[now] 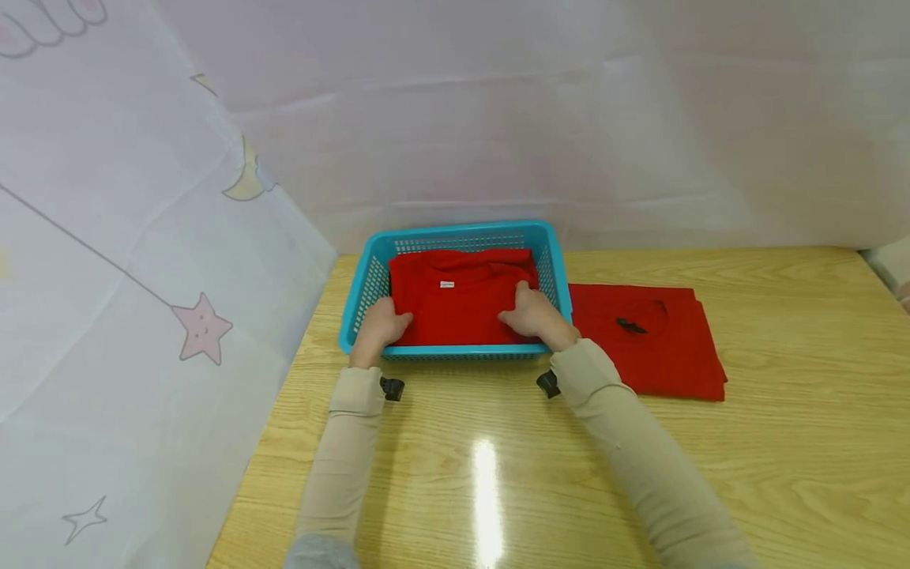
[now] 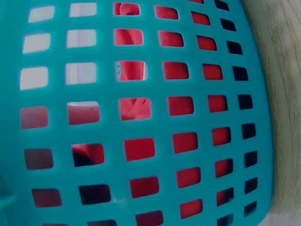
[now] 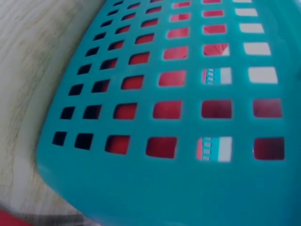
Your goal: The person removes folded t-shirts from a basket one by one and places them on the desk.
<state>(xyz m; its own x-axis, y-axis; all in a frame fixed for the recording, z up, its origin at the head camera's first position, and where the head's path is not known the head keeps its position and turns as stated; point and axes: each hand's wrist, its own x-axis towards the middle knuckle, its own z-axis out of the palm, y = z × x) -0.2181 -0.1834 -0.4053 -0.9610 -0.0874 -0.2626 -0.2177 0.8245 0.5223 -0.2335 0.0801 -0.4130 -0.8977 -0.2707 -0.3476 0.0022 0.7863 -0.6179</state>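
Note:
A folded red T-shirt (image 1: 455, 308) with a small white label at its neck lies inside a blue plastic basket (image 1: 462, 350). My left hand (image 1: 382, 322) reaches over the front rim and holds the shirt's left side, thumb on top. On the other side my right hand (image 1: 535, 312) holds the shirt's right part, its thumb pointing inward. The other fingers of both hands are largely hidden. Both wrist views are filled by the perforated basket wall (image 2: 108, 117), with red cloth showing through the holes; the right wrist view shows the same basket (image 3: 141, 183).
Right beside the basket, a second folded red garment (image 1: 668, 356) with a dark mark near its collar lies on the wooden table (image 1: 796, 411). A white printed sheet (image 1: 498, 142) hangs behind the table and along its left side.

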